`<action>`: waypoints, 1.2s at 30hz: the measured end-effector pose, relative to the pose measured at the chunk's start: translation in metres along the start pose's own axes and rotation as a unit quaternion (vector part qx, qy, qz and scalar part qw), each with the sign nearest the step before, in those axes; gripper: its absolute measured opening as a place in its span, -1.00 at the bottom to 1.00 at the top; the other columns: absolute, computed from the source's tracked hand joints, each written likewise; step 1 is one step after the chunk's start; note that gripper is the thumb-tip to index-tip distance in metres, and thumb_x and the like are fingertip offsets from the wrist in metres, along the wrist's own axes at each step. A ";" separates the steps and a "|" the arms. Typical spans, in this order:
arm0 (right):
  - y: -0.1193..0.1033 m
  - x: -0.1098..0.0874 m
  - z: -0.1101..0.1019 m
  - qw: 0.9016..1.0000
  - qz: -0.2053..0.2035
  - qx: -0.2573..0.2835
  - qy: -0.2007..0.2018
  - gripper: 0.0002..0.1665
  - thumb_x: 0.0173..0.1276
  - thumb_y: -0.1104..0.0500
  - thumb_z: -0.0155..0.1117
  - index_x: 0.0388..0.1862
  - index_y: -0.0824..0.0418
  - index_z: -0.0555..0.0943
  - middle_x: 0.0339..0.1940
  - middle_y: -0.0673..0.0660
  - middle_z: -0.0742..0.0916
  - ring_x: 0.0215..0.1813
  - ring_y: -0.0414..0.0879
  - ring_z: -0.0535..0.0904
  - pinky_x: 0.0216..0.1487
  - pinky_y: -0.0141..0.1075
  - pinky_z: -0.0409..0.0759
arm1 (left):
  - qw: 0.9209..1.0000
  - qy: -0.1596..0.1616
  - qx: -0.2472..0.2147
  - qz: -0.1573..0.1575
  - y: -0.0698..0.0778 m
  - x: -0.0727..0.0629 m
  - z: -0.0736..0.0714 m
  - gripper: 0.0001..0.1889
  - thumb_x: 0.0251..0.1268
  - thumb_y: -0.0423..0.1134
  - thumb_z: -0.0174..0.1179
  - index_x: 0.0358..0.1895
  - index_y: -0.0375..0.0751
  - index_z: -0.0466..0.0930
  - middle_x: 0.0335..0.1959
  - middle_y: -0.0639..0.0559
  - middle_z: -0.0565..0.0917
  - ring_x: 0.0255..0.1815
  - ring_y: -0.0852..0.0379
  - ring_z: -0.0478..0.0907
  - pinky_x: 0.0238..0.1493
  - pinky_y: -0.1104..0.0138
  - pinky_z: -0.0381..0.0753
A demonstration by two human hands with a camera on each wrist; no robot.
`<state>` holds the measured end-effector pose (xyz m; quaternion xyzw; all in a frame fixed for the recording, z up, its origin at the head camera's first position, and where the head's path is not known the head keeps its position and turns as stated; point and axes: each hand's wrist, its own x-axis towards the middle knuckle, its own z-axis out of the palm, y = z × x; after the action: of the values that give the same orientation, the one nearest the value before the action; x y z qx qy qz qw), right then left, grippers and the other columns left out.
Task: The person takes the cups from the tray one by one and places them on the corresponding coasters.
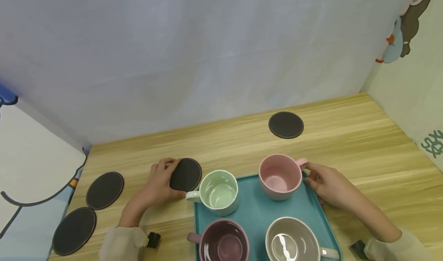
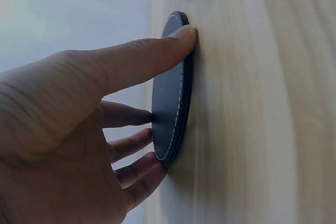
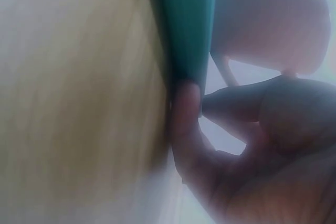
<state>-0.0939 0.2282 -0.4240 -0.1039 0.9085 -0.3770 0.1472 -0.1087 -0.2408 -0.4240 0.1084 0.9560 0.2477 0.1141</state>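
My left hand spans a round black coaster on the wooden table, thumb at one edge and fingers at the opposite edge. White stitching runs around the rim of this coaster in the left wrist view. At the far right corner of a teal tray, my right hand pinches the rim. One fingertip lies against the tray's outer wall in the right wrist view. A pink mug stands in that corner, its handle beside my right fingers. Near my left thumb is the handle of a pale green mug.
A mauve mug and a beige mug stand in the tray's nearer half. More black coasters lie on the table: one at the back, two at the left. A pale wall rises behind the table.
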 end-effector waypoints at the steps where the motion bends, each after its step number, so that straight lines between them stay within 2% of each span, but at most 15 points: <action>1: 0.000 0.000 0.000 1.000 0.000 0.000 0.000 -0.54 0.52 0.30 0.19 0.36 0.21 0.51 -0.38 0.09 0.67 -0.68 -0.16 0.53 -0.64 -0.31 0.55 | 1.000 0.000 0.001 0.005 0.001 0.003 0.000 0.10 0.02 -0.11 0.63 0.60 -0.37 0.19 0.53 -0.40 0.21 0.44 -0.44 0.13 0.33 -0.33 0.37; 7: 0.000 0.001 0.000 1.000 0.001 0.001 -0.003 -0.54 0.52 0.30 0.19 0.37 0.18 0.51 -0.36 0.10 0.66 -0.66 -0.15 0.54 -0.63 -0.31 0.56 | 1.000 -0.003 0.005 0.025 0.003 0.024 0.001 0.10 0.03 -0.10 0.62 0.60 -0.38 0.19 0.54 -0.39 0.21 0.44 -0.42 0.12 0.35 -0.32 0.36; 13: -0.001 0.002 -0.001 1.000 0.000 -0.004 -0.001 -0.53 0.52 0.30 0.19 0.38 0.21 0.51 -0.37 0.09 0.66 -0.66 -0.16 0.54 -0.63 -0.31 0.56 | 0.999 -0.003 0.013 0.031 0.007 0.042 0.000 0.10 0.02 -0.04 0.64 0.59 -0.35 0.23 0.53 -0.39 0.23 0.41 -0.42 0.16 0.36 -0.31 0.37; 21: -0.001 0.001 0.002 1.000 0.002 -0.001 -0.002 -0.52 0.50 0.31 0.20 0.38 0.20 0.50 -0.37 0.08 0.66 -0.66 -0.16 0.53 -0.63 -0.31 0.55 | 0.999 -0.011 0.014 0.027 0.016 0.062 0.005 0.10 0.02 0.00 0.64 0.62 -0.25 0.22 0.57 -0.29 0.23 0.41 -0.36 0.19 0.39 -0.30 0.33; 24: -0.001 0.000 0.003 1.000 0.004 0.007 -0.003 -0.51 0.51 0.32 0.20 0.38 0.18 0.50 -0.39 0.08 0.65 -0.67 -0.15 0.53 -0.64 -0.32 0.54 | 0.999 -0.016 0.023 0.032 0.020 0.071 0.006 0.10 0.03 0.01 0.64 0.62 -0.25 0.22 0.57 -0.30 0.23 0.42 -0.37 0.21 0.41 -0.30 0.32; 29: -0.001 0.000 0.003 1.000 0.007 0.012 -0.004 -0.50 0.51 0.31 0.21 0.40 0.13 0.50 -0.39 0.09 0.64 -0.65 -0.15 0.53 -0.65 -0.34 0.54 | 0.999 -0.022 0.013 0.038 0.027 0.087 0.009 0.10 0.05 -0.02 0.64 0.62 -0.27 0.20 0.56 -0.36 0.22 0.46 -0.38 0.16 0.45 -0.28 0.30; 36: 0.000 0.000 0.003 1.000 0.006 0.009 0.000 -0.51 0.51 0.31 0.21 0.38 0.11 0.51 -0.41 0.07 0.64 -0.66 -0.15 0.53 -0.65 -0.34 0.53 | 0.999 -0.036 -0.005 0.026 0.040 0.105 0.008 0.07 0.08 -0.07 0.62 0.63 -0.24 0.18 0.56 -0.38 0.18 0.56 -0.38 0.07 0.49 -0.28 0.29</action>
<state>-0.0926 0.2264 -0.4257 -0.0974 0.9058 -0.3841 0.1499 -0.2002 -0.1751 -0.4277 0.1415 0.9469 0.2511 0.1427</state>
